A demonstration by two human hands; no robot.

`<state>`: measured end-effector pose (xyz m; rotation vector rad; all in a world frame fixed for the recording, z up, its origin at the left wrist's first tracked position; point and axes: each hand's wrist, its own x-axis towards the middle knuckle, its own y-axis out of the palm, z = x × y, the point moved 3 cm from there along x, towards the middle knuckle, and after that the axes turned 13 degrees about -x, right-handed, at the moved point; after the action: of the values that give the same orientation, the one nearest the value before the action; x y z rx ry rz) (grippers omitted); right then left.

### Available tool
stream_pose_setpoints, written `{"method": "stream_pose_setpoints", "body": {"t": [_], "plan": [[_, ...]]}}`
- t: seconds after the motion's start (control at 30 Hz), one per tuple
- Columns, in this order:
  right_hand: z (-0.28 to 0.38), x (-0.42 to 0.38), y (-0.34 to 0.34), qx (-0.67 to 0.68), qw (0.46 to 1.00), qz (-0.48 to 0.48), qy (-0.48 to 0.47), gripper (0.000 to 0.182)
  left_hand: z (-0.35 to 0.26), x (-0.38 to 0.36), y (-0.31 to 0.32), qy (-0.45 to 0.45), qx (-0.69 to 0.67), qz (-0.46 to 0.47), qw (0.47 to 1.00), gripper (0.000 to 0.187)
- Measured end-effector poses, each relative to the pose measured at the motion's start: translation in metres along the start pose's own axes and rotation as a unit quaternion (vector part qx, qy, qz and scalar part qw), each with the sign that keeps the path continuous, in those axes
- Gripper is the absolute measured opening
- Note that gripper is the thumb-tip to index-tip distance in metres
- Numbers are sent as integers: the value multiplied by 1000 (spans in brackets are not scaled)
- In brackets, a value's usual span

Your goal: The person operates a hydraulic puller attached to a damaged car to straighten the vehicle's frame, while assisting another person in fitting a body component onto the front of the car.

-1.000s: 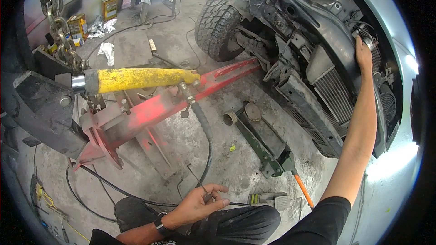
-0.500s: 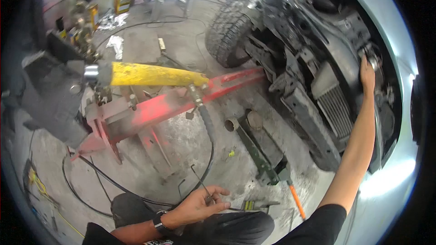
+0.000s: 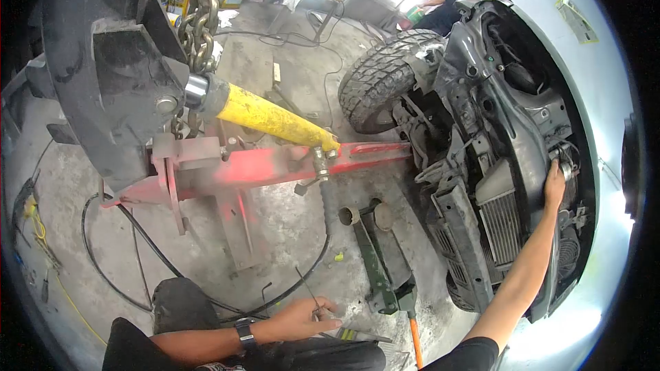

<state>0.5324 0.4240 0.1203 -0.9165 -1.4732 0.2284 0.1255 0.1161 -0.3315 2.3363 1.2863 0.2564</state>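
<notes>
Left hand [image 3: 302,319] pinches a thin rod [image 3: 306,282] near a black hose [image 3: 328,232]; right hand [image 3: 555,189] touches a round metal part [image 3: 566,169] on the car [image 3: 514,144], grip unclear.

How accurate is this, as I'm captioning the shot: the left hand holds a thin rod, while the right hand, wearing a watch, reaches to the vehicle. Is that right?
No: the watch is on the left wrist, as the head view shows. The left hand holds the thin rod and the right hand reaches to the vehicle.
</notes>
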Motion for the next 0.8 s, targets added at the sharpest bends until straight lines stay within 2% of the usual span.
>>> {"method": "stream_pose_setpoints", "body": {"t": [0.13, 0.23, 0.43, 0.53, 0.73, 0.8], "plan": [[4, -4, -6, 6, 1000, -6, -10, 68, 7, 1, 1, -35, 45, -1, 998, 46], [13, -13, -13, 8, 1000, 7, -1, 67, 29, 3, -1, -52, 25, -13, 998, 48], [15, -15, -14, 26, 1000, -9, -15, 64, 37, 3, -8, -60, 87, -26, 994, 50], [14, -15, -13, 17, 1000, -12, -17, 64, 46, 2, -12, -42, 112, -41, 992, 49], [9, -11, -8, 10, 1000, -2, -5, 65, 43, -2, -22, 24, 154, -129, 979, 47], [10, -11, -9, 14, 1000, 8, -2, 64, 40, -5, -21, 24, 144, -129, 981, 47]]}}
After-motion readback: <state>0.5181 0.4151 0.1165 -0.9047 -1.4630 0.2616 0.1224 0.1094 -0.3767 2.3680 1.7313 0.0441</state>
